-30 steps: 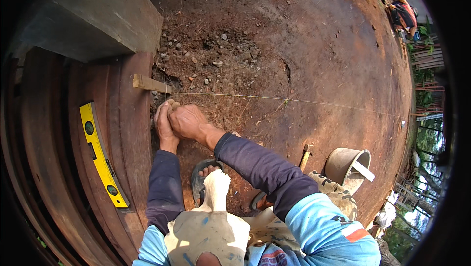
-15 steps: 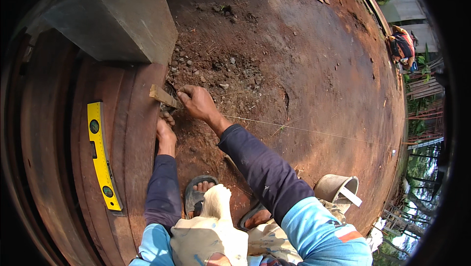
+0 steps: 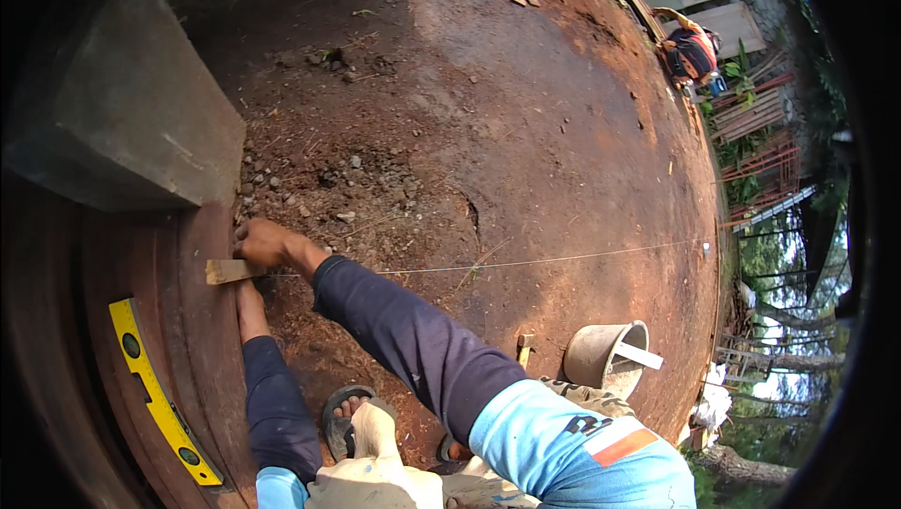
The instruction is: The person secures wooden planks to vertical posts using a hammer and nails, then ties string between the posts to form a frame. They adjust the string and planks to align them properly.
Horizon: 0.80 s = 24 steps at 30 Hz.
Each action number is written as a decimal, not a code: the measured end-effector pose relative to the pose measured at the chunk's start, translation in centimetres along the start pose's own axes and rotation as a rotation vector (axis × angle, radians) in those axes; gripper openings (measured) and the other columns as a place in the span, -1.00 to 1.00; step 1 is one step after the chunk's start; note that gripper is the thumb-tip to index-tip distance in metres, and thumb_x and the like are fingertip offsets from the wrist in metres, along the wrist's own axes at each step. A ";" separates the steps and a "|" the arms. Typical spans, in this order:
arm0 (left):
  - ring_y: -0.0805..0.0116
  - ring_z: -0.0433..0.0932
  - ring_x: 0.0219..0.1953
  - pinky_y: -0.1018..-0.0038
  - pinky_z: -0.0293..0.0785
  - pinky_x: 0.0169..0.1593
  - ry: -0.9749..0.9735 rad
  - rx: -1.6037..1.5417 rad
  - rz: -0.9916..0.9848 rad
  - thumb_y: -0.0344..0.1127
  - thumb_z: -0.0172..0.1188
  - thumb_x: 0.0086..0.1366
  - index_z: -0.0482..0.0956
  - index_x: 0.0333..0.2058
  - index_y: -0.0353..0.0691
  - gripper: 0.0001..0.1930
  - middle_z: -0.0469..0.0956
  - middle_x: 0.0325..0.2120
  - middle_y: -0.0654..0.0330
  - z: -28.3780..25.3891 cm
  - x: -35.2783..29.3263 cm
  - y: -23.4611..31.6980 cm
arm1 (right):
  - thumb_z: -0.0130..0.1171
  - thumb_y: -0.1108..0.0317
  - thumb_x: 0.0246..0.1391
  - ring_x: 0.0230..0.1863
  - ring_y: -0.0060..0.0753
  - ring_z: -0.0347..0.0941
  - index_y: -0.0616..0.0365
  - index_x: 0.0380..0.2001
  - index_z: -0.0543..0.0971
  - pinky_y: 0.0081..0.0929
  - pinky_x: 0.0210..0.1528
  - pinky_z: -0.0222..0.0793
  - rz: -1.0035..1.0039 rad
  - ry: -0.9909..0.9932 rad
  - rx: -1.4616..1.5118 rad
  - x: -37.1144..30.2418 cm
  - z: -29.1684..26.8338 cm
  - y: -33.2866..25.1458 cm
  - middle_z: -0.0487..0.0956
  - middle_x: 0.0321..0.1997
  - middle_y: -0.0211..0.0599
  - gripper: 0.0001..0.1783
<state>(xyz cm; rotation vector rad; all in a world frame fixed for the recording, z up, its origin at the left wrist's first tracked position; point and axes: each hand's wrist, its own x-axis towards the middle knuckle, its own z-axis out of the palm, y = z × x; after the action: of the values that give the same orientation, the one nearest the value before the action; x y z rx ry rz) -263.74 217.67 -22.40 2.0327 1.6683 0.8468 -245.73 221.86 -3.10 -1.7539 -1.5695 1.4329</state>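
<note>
A short wooden stake [image 3: 228, 272] sticks out by the edge of the dark wooden boards [image 3: 208, 321], below a grey concrete post. Just beyond the stake is my right hand [image 3: 268, 243], its fingers curled closed close to the wood. What they pinch is too small to make out. My left hand [image 3: 251, 310] reaches low along the board edge under the stake; only its wrist side shows and its fingers are hidden. From the stake a thin string [image 3: 488, 265] runs taut across the soil to the right. A yellow spirit level [image 3: 161, 392] lies on the boards.
The concrete post [image 3: 141, 106] stands at the upper left. Loose stones [image 3: 347, 181] lie on the reddish soil. A hammer [image 3: 526, 348] and a bucket [image 3: 593, 357] with a white strip are at the right. A person [image 3: 693, 51] bends down far right.
The view has shifted, so the scene sits further left and lower. My right hand has moved across to the stake's far side. My left hand's fingers have gone out of sight.
</note>
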 end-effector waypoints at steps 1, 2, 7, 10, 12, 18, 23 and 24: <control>0.10 0.61 -0.01 0.24 0.54 0.05 -0.007 -0.068 -0.032 -0.07 -0.02 0.51 0.53 0.12 -0.41 -0.51 0.62 0.00 -0.06 -0.2 0.5 0.5 | 0.18 0.24 0.01 0.01 0.16 0.66 0.34 -0.26 0.74 -0.10 0.07 0.55 0.068 0.095 0.067 0.0 0.6 -0.3 0.70 -0.11 0.23 -0.62; 0.10 0.61 -0.01 0.24 0.54 0.06 -0.016 -0.145 -0.066 -0.07 -0.03 0.51 0.52 0.12 -0.42 -0.51 0.62 0.01 -0.07 -0.2 1.0 1.0 | 0.19 0.24 0.00 0.01 0.21 0.66 0.40 -0.27 0.73 -0.07 0.05 0.56 0.120 0.150 -0.063 0.3 1.1 -0.8 0.69 -0.13 0.29 -0.60; 0.09 0.59 0.03 0.24 0.52 0.10 -0.058 -0.445 -0.196 -0.05 -0.06 0.52 0.50 0.15 -0.44 -0.47 0.60 0.05 -0.08 0.4 2.1 3.7 | 0.19 0.37 -0.01 0.00 0.11 0.67 0.34 -0.20 0.71 -0.05 0.00 0.54 0.054 0.214 0.277 0.0 1.6 -0.3 0.70 -0.14 0.21 -0.67; 0.09 0.58 0.06 0.23 0.51 0.12 -0.060 -0.506 -0.233 -0.04 -0.08 0.52 0.49 0.16 -0.46 -0.45 0.58 0.07 -0.09 0.3 2.1 4.2 | 0.30 0.42 -0.11 -0.07 0.00 0.69 0.28 -0.19 0.71 -0.10 -0.09 0.55 0.021 0.194 0.367 0.3 1.6 0.9 0.73 -0.17 0.09 -0.66; 0.09 0.57 0.08 0.23 0.51 0.14 -0.058 -0.534 -0.246 -0.04 -0.10 0.52 0.48 0.17 -0.47 -0.44 0.57 0.09 -0.09 0.0 2.0 4.2 | 0.34 0.42 -0.16 -0.09 -0.06 0.70 0.26 -0.21 0.71 -0.13 -0.12 0.55 0.002 0.204 0.426 0.5 1.7 1.7 0.74 -0.19 0.02 -0.65; 0.08 0.56 0.12 0.23 0.49 0.18 -0.057 -0.603 -0.273 -0.02 -0.14 0.53 0.46 0.20 -0.50 -0.40 0.54 0.14 -0.11 -1.5 1.9 3.9 | 0.40 0.36 -0.18 -0.14 -0.03 0.68 0.23 -0.22 0.72 -0.12 -0.13 0.55 -0.067 0.335 0.446 0.6 3.1 2.6 0.73 -0.24 -0.04 -0.65; 0.08 0.54 0.17 0.22 0.47 0.22 -0.054 -0.682 -0.289 0.00 -0.17 0.54 0.44 0.23 -0.53 -0.36 0.52 0.19 -0.13 -3.1 1.6 3.9 | 0.32 0.34 -0.03 -0.07 0.19 0.59 0.24 -0.18 0.71 0.05 0.01 0.42 -0.088 0.673 0.199 0.3 5.3 2.0 0.67 -0.26 0.08 -0.68; 0.08 0.54 0.17 0.22 0.47 0.23 -0.049 -0.702 -0.292 0.01 -0.18 0.54 0.43 0.24 -0.53 -0.36 0.52 0.19 -0.13 -3.3 1.4 3.8 | 0.28 0.35 0.00 -0.07 0.21 0.57 0.25 -0.15 0.70 0.09 0.02 0.38 -0.087 0.763 0.171 0.0 5.7 2.0 0.66 -0.28 0.09 -0.67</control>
<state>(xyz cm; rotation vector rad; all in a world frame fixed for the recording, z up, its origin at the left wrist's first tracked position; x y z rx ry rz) -262.90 217.90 -17.26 1.2909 1.3326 1.0693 -249.59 219.35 -7.00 -1.7901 -1.0562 0.6838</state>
